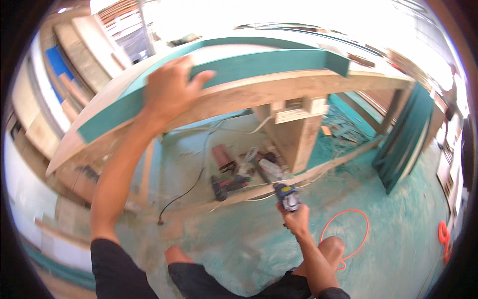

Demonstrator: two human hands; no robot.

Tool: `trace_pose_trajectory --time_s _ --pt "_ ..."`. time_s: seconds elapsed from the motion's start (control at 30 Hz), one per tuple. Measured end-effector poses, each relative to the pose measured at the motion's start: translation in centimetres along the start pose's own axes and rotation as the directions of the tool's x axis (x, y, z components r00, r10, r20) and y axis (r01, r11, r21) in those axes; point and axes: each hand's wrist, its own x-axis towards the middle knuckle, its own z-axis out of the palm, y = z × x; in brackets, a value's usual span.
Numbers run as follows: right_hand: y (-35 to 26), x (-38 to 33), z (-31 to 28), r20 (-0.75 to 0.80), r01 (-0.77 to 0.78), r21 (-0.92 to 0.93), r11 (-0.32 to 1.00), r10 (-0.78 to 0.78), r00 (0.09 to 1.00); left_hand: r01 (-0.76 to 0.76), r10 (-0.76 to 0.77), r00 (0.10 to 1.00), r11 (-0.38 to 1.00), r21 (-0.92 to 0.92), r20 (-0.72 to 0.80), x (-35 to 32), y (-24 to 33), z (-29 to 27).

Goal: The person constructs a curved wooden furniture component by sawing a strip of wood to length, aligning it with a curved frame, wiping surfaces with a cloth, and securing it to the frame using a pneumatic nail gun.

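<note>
My left hand (172,92) reaches up to a long green board (259,64) standing on edge on the workbench. Its fingers curl over the upper edge, slightly blurred, with the thumb sticking out to the right. The board forms part of a green frame, with a curved strip (234,41) behind it and a short end piece (338,64) at the right. Low in front of the bench, my right hand (297,219) is closed around a dark hand-held power tool (288,197) with a blue-and-yellow end. Blur hides the tool's exact kind.
The wooden workbench (298,84) has a curved top. Under it lie a cordless drill (226,187), a reddish-brown block (222,157) and a dark cable (201,172). An orange hose (367,226) loops by my right knee. Green panels (406,139) lean at right; boards (82,50) stand at left.
</note>
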Motion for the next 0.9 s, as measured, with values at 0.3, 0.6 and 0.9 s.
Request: trace_pose_trajectory --time_s 0.3,0.6,0.9 --pt "0.1 1.9 -2.7 0.123 -0.070 -0.294 0.953 0.110 0.986 -0.080 0.083 0.993 0.996 0.038 -0.081 0.6 1.2 0.4" --pt "2.5 -1.2 -6.8 0.085 -0.149 -0.120 0.982 0.160 0.983 0.008 -0.013 0.991 0.999 0.038 0.134 2.1 2.4 -0.9" --pt "-13.0 -2.1 -26.6 0.012 -0.320 0.005 0.948 0.320 0.948 0.337 -0.264 0.879 0.933 -0.125 0.397 5.7 2.4 -3.3"
